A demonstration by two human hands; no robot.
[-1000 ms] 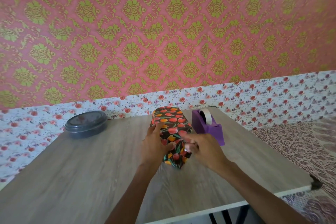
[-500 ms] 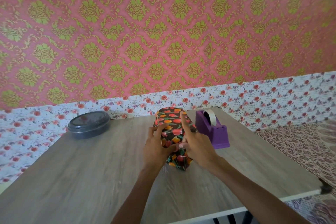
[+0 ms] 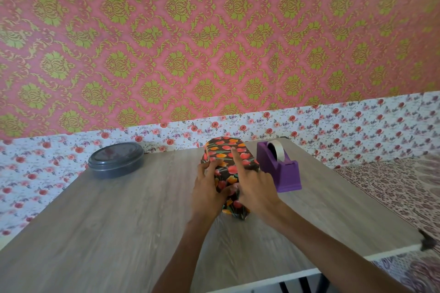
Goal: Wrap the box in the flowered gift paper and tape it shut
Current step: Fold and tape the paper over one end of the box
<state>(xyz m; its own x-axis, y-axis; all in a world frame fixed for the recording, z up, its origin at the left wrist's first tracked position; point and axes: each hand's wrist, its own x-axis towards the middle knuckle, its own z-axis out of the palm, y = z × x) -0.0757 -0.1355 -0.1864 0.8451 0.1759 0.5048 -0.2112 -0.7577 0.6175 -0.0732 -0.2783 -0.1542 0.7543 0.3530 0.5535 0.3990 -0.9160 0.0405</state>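
Note:
The box [image 3: 227, 152], covered in dark paper with red and orange tulips, lies on the wooden table [image 3: 119, 216] at its middle, long side running away from me. My left hand [image 3: 207, 188] grips its left side, thumb on the near end. My right hand [image 3: 252, 188] holds the right side, with the index finger stretched flat along the top face. A loose flap of paper [image 3: 235, 209] sticks out at the near end below my hands. Whether tape lies under the finger I cannot tell.
A purple tape dispenser [image 3: 279, 169] with a white roll stands just right of the box. A round dark lidded container [image 3: 116, 159] sits at the table's back left. The table's front edge [image 3: 309, 271] runs near my forearms; a patterned bedcover [image 3: 392, 188] lies to the right.
My right hand left the near end of the box and laid its index finger forward along the top. The left hand kept its hold. The view shifted slightly.

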